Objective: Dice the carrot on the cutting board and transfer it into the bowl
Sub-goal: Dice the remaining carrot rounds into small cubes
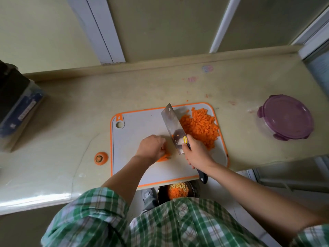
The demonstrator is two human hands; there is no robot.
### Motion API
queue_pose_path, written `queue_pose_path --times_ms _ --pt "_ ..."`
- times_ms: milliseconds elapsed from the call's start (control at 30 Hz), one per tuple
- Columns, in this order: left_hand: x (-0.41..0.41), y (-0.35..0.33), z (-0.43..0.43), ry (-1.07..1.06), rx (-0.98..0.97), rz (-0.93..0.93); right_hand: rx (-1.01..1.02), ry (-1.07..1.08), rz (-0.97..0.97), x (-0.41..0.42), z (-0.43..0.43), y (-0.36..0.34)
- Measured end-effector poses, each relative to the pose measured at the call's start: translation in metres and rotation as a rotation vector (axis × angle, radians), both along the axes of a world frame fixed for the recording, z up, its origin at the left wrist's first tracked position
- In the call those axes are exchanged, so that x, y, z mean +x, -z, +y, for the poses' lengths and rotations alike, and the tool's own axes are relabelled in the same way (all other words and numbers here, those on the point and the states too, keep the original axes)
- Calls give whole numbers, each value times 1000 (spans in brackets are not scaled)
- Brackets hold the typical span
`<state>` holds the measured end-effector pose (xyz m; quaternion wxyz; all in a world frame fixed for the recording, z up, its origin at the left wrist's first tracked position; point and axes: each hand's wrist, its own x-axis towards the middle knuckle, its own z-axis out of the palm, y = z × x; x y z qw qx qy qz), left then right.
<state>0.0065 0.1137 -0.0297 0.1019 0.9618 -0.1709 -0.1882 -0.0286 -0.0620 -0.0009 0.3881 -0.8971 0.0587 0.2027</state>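
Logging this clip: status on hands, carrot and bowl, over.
Left hand holds carrot strips on cutting board. Right hand grips cleaver, blade close beside left hand. Diced pile on board, not yet in bowl. Nothing blocking.

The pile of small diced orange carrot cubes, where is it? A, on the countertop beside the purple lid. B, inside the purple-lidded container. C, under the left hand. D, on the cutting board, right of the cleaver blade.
D: the pile of small diced orange carrot cubes lies on the grey orange-rimmed cutting board, right of the steel cleaver that the right hand grips.
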Motion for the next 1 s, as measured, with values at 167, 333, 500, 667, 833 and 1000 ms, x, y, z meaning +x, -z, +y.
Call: queue_pose_path --times_ms 167,333,500,667,833,1000 --pt "-7 -1 11 -35 -61 -22 -20 -18 18 -2 3 -1" --pt "-16 3 12 -230 -95 -61 -9 8 19 -3 5 -2" --pt "-19 7 10 -87 -204 -20 9 30 46 -7 4 -1" --pt "-23 9 21 31 -237 -7 2 8 57 -12 6 -1" --pt "-25 11 26 73 -278 -43 2 7 49 -16 7 -4" --pt "-27 15 17 -48 -364 -118 4 15 43 -17 7 -5"
